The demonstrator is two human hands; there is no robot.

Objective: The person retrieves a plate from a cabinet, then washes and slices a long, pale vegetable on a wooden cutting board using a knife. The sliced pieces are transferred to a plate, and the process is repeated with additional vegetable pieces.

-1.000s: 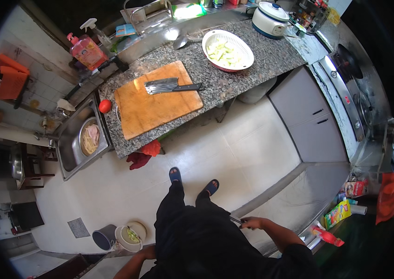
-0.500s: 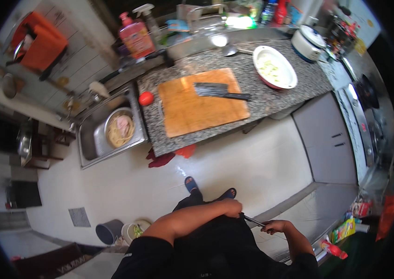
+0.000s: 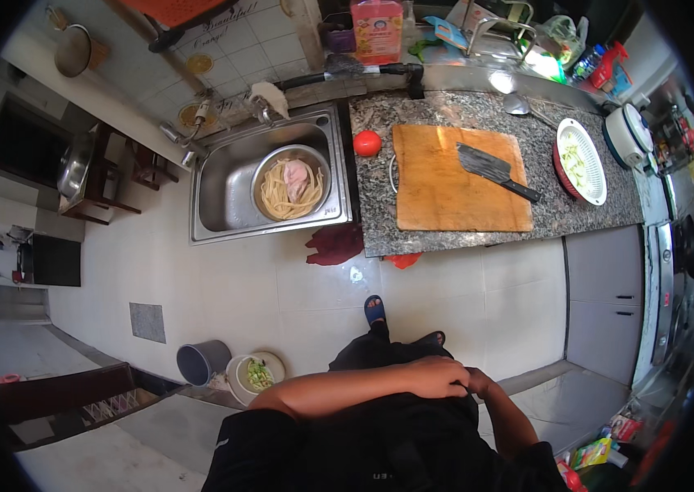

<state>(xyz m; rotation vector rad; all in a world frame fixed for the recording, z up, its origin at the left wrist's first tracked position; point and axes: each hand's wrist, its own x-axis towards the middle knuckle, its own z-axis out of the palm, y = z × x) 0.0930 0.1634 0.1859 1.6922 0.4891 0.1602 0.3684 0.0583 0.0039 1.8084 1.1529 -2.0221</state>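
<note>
My two hands meet low at the right side of my dark clothing. My left hand (image 3: 439, 378) reaches across my body, its fingers curled closed at the edge of the dark cloth. Against its fingertips is my right hand (image 3: 479, 382), also closed and partly covered by the left. Whatever lies between them is hidden; only a small dark edge shows. On the counter beyond, a black-handled cleaver (image 3: 490, 169) rests flat on a wooden cutting board (image 3: 437, 201). A tomato (image 3: 367, 143) sits left of the board, and a white-rimmed colander (image 3: 562, 175) with pale green pieces stands to its right.
The steel sink (image 3: 220, 201) at left holds a metal bowl (image 3: 260, 176) with pale strips and pink meat. A ladle (image 3: 516, 104) and a white pot (image 3: 630, 131) are at the counter's back right. A grey bucket (image 3: 202, 363) and a pail of scraps (image 3: 238, 379) stand on the floor.
The view has swung, so counter and sink appear farther right and level. My right hand has come up against my left; the slim metallic-looking thing seen between them is now out of sight.
</note>
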